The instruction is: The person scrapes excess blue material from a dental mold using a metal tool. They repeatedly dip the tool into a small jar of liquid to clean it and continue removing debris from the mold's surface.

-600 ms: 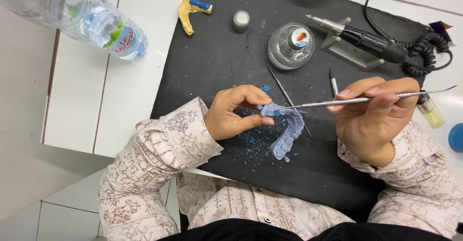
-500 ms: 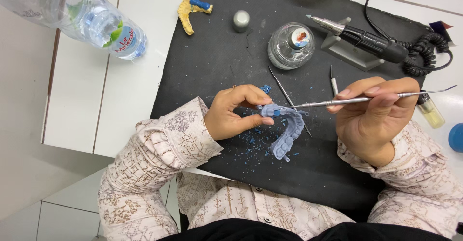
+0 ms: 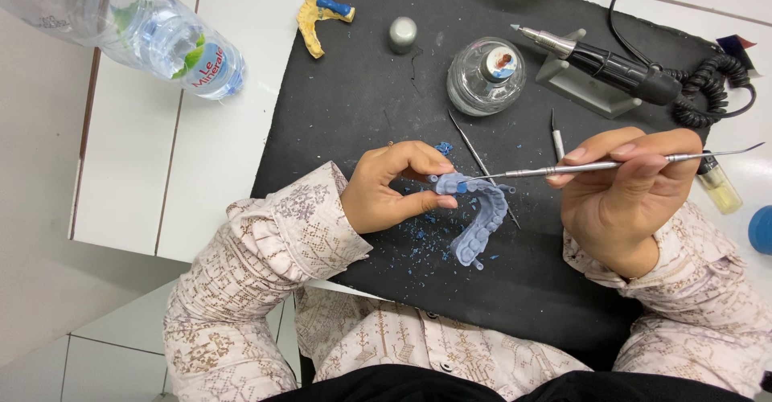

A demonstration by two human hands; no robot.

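The left hand pinches one end of a blue dental cast between thumb and fingertips — the arch curves away below them. The right hand grips a thin metal carving tool, fingers closed around its shaft — tip touching the cast just beside the left fingertips.

Sitting on the surface or being held above it are one blue dental model, one yellow dental cast, one plastic bottle, one glass jar, one rotary handpiece and three slim metal instruments.
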